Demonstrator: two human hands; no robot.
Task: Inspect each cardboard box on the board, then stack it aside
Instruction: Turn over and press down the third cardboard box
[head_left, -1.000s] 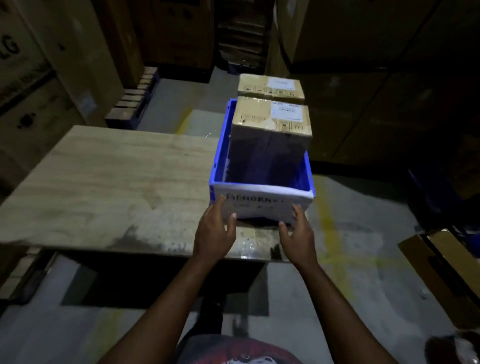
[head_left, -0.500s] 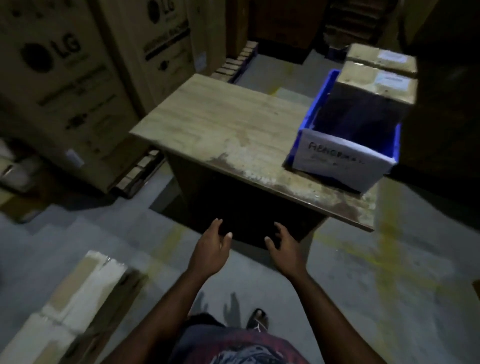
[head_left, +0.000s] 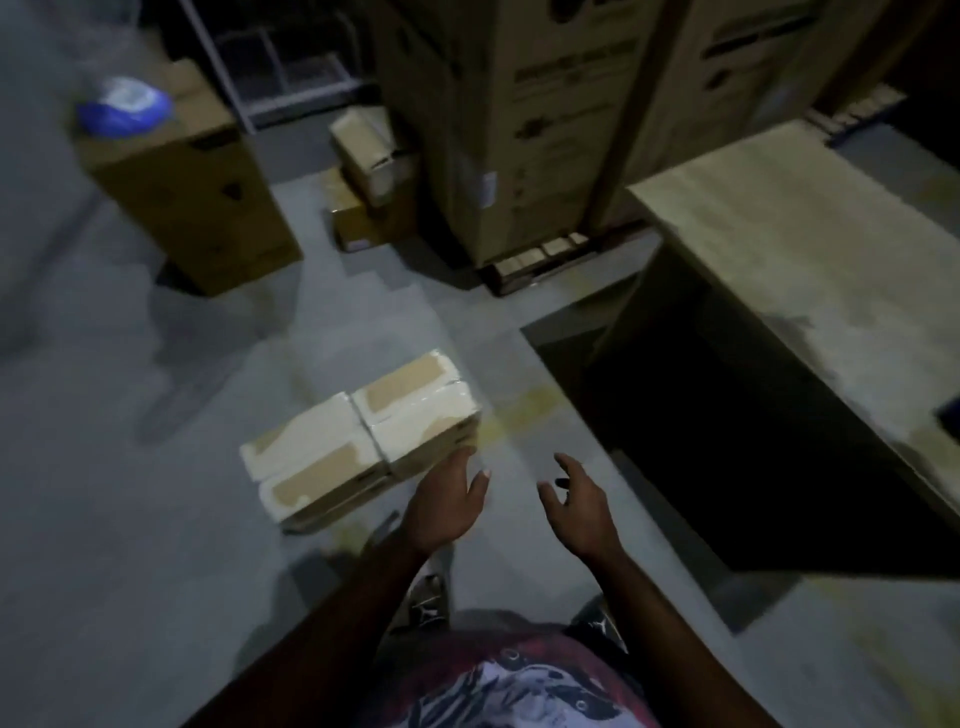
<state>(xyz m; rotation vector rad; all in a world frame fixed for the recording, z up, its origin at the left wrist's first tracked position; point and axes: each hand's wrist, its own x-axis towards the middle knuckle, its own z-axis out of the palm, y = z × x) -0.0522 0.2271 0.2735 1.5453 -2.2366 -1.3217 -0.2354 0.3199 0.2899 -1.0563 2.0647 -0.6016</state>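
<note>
Two pale taped cardboard boxes lie side by side on the grey floor, the nearer box (head_left: 317, 470) to the left and the farther box (head_left: 415, 410) just beyond it. My left hand (head_left: 447, 501) hovers beside the farther box's near corner, empty, fingers spread. Apart to the right, my right hand (head_left: 576, 504) hangs over bare floor, also empty with fingers apart. The wooden board (head_left: 810, 244) stands at the right, its top bare where visible. The blue crate is out of view.
Tall printed cartons (head_left: 524, 119) on a pallet stand behind the board. A brown carton (head_left: 182, 182) with a blue bundle (head_left: 124, 106) on top stands far left. Smaller boxes (head_left: 369, 176) lie stacked at the back. Grey floor spreads around the two boxes.
My view has swung left and down, away from the blue crate on the board. My hands left the crate's front and now hang empty over the floor near two boxes.
</note>
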